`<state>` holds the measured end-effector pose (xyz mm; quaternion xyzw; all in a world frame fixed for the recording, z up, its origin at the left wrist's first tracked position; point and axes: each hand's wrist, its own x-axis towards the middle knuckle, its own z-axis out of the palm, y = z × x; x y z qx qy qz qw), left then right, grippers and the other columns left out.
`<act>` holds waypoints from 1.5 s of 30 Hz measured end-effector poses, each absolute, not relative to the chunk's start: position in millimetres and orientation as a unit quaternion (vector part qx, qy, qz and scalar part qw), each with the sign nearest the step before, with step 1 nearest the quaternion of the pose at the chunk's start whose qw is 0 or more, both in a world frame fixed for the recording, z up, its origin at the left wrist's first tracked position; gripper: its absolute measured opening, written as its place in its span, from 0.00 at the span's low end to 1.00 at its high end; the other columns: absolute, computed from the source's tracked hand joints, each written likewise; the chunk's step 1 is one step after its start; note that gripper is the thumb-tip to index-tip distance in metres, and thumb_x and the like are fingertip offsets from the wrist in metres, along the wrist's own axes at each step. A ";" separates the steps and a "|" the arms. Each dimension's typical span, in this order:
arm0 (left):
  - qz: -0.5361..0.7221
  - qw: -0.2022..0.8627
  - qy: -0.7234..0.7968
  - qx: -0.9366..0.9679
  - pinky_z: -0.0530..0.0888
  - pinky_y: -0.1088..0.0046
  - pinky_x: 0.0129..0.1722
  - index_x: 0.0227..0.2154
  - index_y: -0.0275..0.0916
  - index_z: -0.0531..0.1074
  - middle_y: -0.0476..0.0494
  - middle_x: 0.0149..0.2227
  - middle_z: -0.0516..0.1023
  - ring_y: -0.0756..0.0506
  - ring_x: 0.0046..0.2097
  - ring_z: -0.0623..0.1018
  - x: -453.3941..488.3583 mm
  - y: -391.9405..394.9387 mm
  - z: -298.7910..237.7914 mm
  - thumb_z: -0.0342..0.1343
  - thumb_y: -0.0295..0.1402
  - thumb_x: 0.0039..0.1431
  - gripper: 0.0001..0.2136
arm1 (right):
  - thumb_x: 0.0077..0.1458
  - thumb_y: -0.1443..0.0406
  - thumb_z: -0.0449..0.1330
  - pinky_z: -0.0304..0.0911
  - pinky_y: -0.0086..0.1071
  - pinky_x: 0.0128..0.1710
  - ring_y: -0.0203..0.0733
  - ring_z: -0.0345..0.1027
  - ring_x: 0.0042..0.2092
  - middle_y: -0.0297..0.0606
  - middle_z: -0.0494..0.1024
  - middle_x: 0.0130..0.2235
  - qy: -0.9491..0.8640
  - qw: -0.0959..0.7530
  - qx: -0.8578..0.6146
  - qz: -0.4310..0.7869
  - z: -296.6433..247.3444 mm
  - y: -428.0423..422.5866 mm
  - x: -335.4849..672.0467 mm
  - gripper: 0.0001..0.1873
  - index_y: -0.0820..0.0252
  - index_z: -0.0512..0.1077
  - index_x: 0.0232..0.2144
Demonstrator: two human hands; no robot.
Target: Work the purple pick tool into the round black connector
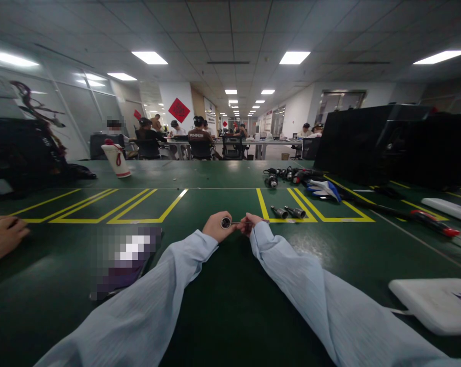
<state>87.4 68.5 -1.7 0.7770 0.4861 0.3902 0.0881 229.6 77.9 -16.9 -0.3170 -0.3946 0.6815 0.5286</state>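
My left hand (217, 227) is closed around a small cylindrical metal part (226, 223), whose round, dark open end faces me. Close beside it on the right, my right hand (250, 224) pinches a thin rod-like tool (236, 223). The tool's tip reaches the side of the metal part; whether it sits inside is too small to tell. Two similar metal parts, one on the left (279, 212) and one on the right (295, 212), lie on the green table (215, 306) within a yellow-taped box, just beyond my right hand.
A phone-like object (133, 260), partly blurred, lies left of my left sleeve. Another person's hand (4, 237) rests at the far left. Further back are a paper cup (117, 159), black cabled parts (289, 174) and a blue-white glove (324, 189). A white block (433, 303) lies right.
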 end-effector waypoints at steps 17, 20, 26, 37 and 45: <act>0.279 0.042 0.522 0.805 0.61 0.75 0.26 0.23 0.37 0.67 0.49 0.23 0.66 0.50 0.26 0.66 103.8 30.0 6.1 0.42 0.38 0.54 0.13 | 0.50 0.57 0.48 0.53 0.28 0.17 0.32 0.51 0.13 0.28 0.57 0.08 -0.357 0.569 -0.289 0.682 -16.3 80.6 240.3 0.20 0.58 0.59 0.11; 0.234 0.011 0.536 0.811 0.63 0.74 0.28 0.25 0.38 0.66 0.48 0.26 0.67 0.49 0.29 0.68 112.7 5.2 6.8 0.39 0.37 0.56 0.14 | 0.54 0.59 0.45 0.55 0.27 0.18 0.32 0.55 0.14 0.30 0.64 0.12 -0.338 0.562 -0.297 0.694 -15.5 78.9 241.8 0.18 0.59 0.63 0.17; 0.136 -0.027 0.524 0.840 0.63 0.74 0.27 0.25 0.40 0.65 0.46 0.30 0.68 0.48 0.32 0.69 132.6 -52.5 11.8 0.37 0.36 0.57 0.14 | 0.53 0.60 0.50 0.59 0.26 0.22 0.31 0.64 0.19 0.37 0.75 0.21 -0.353 0.538 -0.336 0.688 -16.9 70.4 234.3 0.15 0.63 0.68 0.22; 0.035 -0.090 0.487 0.868 0.61 0.71 0.22 0.26 0.38 0.68 0.41 0.30 0.69 0.43 0.32 0.68 151.0 -80.7 14.0 0.45 0.31 0.52 0.07 | 0.37 0.53 0.60 0.57 0.26 0.19 0.30 0.60 0.17 0.33 0.71 0.15 -0.434 0.545 -0.410 0.588 -18.2 -0.3 251.5 0.17 0.62 0.66 0.16; 0.041 -0.129 0.426 0.895 0.64 0.65 0.29 0.30 0.36 0.68 0.39 0.33 0.68 0.42 0.36 0.67 155.0 -82.0 19.5 0.48 0.39 0.51 0.11 | 0.36 0.52 0.61 0.60 0.29 0.27 0.36 0.67 0.26 0.40 0.76 0.24 -0.407 0.557 -0.404 0.601 -23.9 -22.4 260.4 0.19 0.63 0.73 0.24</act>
